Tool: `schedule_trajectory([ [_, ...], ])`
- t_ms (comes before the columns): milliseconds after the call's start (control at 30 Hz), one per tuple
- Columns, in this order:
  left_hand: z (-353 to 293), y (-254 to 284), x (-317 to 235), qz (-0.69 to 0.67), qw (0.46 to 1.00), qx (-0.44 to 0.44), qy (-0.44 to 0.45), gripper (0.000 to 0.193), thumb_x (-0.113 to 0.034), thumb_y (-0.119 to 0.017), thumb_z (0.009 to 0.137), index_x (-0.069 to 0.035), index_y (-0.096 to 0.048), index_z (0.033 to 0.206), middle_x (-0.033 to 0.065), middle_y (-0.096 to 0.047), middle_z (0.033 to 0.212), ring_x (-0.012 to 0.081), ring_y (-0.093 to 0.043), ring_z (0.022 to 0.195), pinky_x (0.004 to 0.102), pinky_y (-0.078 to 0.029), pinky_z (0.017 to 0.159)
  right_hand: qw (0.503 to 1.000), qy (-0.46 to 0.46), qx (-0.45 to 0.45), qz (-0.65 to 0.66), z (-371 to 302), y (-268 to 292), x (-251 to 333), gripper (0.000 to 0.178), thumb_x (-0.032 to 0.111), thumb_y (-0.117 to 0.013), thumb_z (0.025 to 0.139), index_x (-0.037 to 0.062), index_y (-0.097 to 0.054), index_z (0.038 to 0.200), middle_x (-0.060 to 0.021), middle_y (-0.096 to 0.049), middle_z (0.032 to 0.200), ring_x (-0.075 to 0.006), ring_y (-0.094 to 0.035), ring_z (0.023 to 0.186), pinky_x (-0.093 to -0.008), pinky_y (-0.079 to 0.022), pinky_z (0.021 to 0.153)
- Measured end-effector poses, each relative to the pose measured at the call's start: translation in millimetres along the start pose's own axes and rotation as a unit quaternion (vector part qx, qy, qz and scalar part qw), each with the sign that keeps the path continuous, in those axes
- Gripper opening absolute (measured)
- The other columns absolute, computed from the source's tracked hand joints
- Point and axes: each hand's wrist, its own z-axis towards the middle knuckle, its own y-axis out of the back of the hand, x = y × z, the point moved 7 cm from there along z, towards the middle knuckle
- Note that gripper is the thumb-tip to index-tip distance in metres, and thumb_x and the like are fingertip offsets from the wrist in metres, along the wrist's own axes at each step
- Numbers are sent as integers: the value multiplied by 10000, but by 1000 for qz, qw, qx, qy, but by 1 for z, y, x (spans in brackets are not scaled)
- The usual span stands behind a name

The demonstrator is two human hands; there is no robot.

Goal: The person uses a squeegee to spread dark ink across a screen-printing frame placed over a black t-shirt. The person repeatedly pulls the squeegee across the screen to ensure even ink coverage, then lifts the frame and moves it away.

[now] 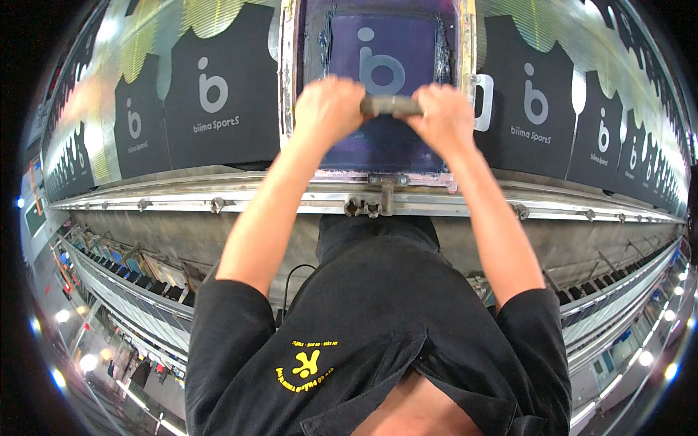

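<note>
My left hand (pixel 327 109) and my right hand (pixel 445 120) are closed round the two ends of a squeegee (pixel 392 106) with a greyish bar handle. The squeegee is over a screen printing frame (pixel 287 69), which lies on the long table in front of me. Dark purple-blue mesh (pixel 378 152) fills the frame, with a pale rounded logo showing beyond the handle. Dark ink is smeared along both sides of the printing area. The squeegee's blade is hidden beneath the handle and my hands.
Black cut garment panels (pixel 211 94) with pale prints lie in a row to the left, and more black panels (pixel 527 102) to the right. A metal rail (pixel 283 202) with knobs runs along the near table edge. A bracket (pixel 387 190) joins the frame's near side.
</note>
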Motion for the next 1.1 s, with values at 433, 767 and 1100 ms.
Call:
schedule_trajectory([
  [433,-145,16,-64,-83,996,26,-25,415,-67,-817,704,-80,-779,1117,94,-752,1028,307,-725,1011,439,-593,879,991,16,92,93,-131,35,75,444,195,-921,692,92,-704,1065,-65,-658,998,-287,-642,995,-448,-475,903],
  [767,126,68,56,22,993,112,-31,527,-662,-811,858,-172,-813,1054,111,-809,974,369,-789,963,526,-621,854,991,-84,99,36,126,45,-47,422,501,-855,888,126,-762,1057,-131,-779,1016,-373,-759,1004,-515,-585,830],
  [1100,83,22,43,-15,1000,22,17,403,-541,-839,863,-142,-797,898,105,-776,876,349,-771,885,506,-611,772,996,-85,28,3,76,-1,-40,417,421,-925,788,103,-763,1003,-80,-752,977,-332,-714,966,-487,-575,825],
])
